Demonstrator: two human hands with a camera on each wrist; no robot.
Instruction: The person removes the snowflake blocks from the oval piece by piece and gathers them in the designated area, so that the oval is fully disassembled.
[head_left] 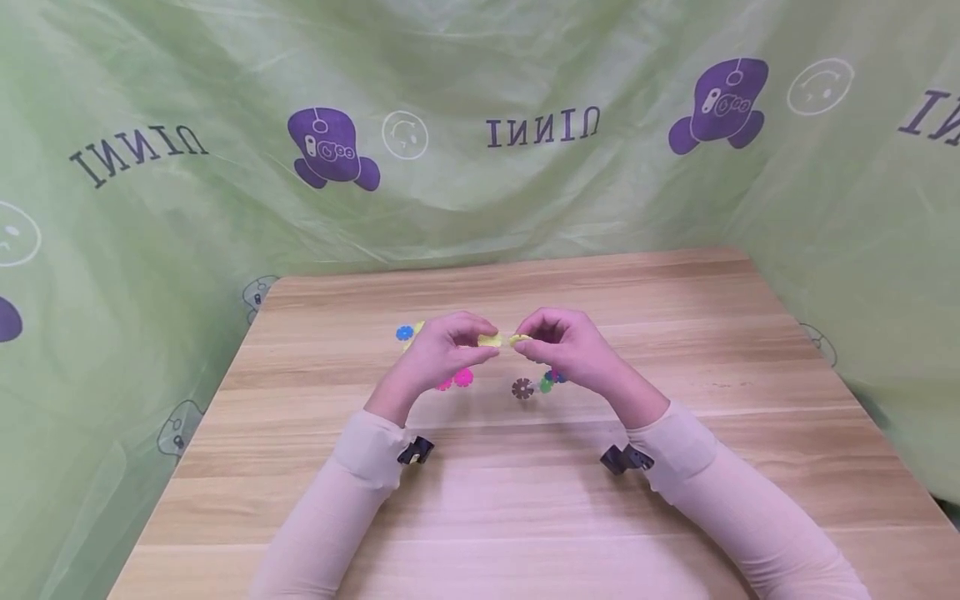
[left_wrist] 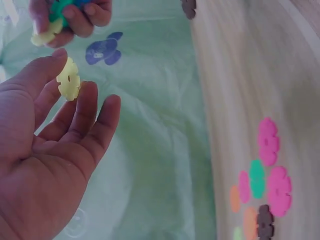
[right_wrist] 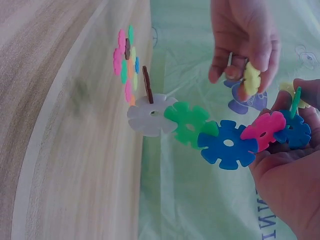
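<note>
Between thumb and fingertips, my left hand [head_left: 442, 348] pinches a single yellow snowflake disc [left_wrist: 69, 80], a flat round piece with notches round its rim. Facing it a short gap away, my right hand [head_left: 576, 350] grips a chain of interlocked snowflake discs by its yellow end disc [head_left: 519, 340]. From that hand the chain [right_wrist: 228, 144] hangs off to one side, with blue, pink, green and white discs and a brown disc [head_left: 522, 388] at its far end. The right fingers partly cover the discs nearest them.
Loose snowflake discs lie on the wooden table [head_left: 480, 500] beyond and below the left hand, among them a blue disc [head_left: 405, 332] and a pink disc [head_left: 463, 377]. A green printed curtain [head_left: 450, 208] hangs behind the table and at its sides.
</note>
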